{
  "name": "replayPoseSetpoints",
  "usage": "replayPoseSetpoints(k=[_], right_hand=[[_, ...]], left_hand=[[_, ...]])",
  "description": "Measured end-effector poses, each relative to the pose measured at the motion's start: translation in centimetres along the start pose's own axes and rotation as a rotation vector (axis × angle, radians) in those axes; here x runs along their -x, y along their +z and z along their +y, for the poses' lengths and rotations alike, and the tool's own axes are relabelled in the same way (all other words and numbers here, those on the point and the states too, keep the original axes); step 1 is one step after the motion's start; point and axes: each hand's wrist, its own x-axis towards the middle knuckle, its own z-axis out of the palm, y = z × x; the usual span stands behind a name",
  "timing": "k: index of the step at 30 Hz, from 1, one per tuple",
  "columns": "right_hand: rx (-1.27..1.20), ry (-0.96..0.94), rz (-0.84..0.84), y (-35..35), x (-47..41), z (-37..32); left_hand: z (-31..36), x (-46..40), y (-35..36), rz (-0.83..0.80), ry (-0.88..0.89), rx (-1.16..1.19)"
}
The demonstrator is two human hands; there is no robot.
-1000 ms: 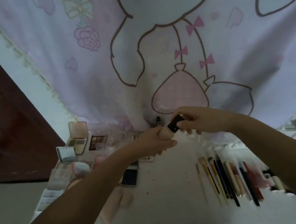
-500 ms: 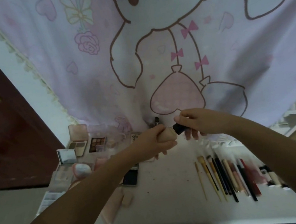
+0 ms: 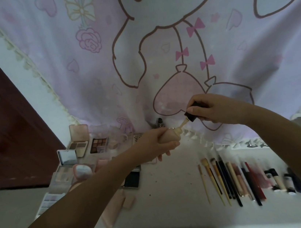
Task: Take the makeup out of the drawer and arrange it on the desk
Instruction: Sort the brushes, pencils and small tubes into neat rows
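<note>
1. While the left hand (image 3: 161,141) wraps around the beige foundation bottle (image 3: 170,137), the right hand (image 3: 210,110) pinches the dark cap (image 3: 193,112) between thumb and fingers, and the cap's applicator (image 3: 183,123) is still partly in the bottle neck.
2. The bottle is held above the far middle of the desk (image 3: 176,196), not set down.
3. To do this step well, I think the bottle should stay upright and the cap go straight along the neck, so nothing drips on the desk.
4. On the left lie the palettes (image 3: 98,145), on the right the row of brushes and pencils (image 3: 231,179).
5. Compared with half a second ago, the cap was pressed on the bottle; now it is lifted off and the applicator is visible.
</note>
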Motion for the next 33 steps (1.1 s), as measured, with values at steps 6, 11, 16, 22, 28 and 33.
replayPoseSetpoints(k=[6, 11, 16, 22, 28, 33], right_hand=[[-0.04, 0.013, 0.003, 0.1, 0.2, 0.9], [0.157, -0.059, 0.03, -0.3, -0.2, 0.2], [0.145, -0.04, 0.053, -0.8, -0.6, 0.5], [-0.112, 0.087, 0.057, 0.3, -0.2, 2.7], [-0.3, 0.182, 0.019, 2.3, 0.8, 5.7], [-0.507, 0.24, 0.121, 2.0, 1.6, 7.8]], left_hand=[[-0.3, -0.1, -0.2, 0.032, 0.029, 0.036], [-0.7, -0.5, 0.4, 0.053, 0.047, -0.005], [-1.0, -0.8, 0.4, 0.036, 0.052, -0.032], [-2.5, -1.1, 0.3, 0.064, 0.014, 0.032], [-4.0, -1.6, 1.2, 0.064, -0.01, 0.108], [-5.5, -2.6, 1.7, 0.103, -0.028, 0.098]])
